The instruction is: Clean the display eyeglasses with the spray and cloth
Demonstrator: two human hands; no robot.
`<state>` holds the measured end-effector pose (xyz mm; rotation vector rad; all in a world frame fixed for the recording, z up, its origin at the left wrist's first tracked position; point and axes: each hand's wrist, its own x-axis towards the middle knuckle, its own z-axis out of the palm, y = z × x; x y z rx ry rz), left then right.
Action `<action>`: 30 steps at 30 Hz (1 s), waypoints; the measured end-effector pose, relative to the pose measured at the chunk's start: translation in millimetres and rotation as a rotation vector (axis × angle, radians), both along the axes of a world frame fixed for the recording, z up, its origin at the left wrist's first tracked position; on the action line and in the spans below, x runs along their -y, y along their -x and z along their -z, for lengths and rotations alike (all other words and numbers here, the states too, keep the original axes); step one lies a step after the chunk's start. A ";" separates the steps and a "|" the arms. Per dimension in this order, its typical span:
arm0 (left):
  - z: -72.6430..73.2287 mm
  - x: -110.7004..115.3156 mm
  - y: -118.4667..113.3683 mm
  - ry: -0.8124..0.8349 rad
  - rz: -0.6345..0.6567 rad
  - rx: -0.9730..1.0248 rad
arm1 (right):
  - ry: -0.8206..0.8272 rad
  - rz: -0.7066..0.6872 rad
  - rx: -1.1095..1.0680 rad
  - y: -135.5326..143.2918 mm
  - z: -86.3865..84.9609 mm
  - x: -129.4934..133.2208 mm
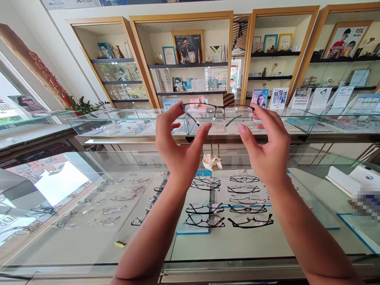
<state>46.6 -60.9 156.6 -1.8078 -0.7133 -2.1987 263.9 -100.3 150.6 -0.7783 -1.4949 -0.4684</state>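
A pair of eyeglasses with a dark upper rim is held up in front of me, level, above the glass display counter. My left hand grips its left end with the index finger by the hinge and the thumb lower down. At the other end, my right hand holds the right hinge in the same way. Both temples point back toward me between the thumbs. Beneath my hands, a crumpled tissue lies on the counter top.
Rows of spectacle frames sit under the glass counter. A small yellow item lies at the front left. On the right stands a white device, partly blurred out. Across the aisle are another glass showcase and wooden-framed shelves.
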 end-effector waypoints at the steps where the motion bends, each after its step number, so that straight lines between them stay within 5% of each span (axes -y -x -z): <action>1: 0.4 -2.4 1.4 0.010 0.021 -0.006 | -0.002 -0.004 0.003 -0.2 0.0 0.0; 13: 3.0 -18.6 9.6 0.069 0.071 -0.063 | -0.022 0.013 0.019 0.5 -1.0 0.8; 20: 3.7 -19.1 4.3 -0.027 -0.051 -0.037 | -0.040 0.016 0.028 -0.4 0.7 -3.3; 30: 9.7 -17.1 -5.1 -0.010 -0.045 0.013 | -0.013 0.064 -0.001 1.9 -0.3 -1.5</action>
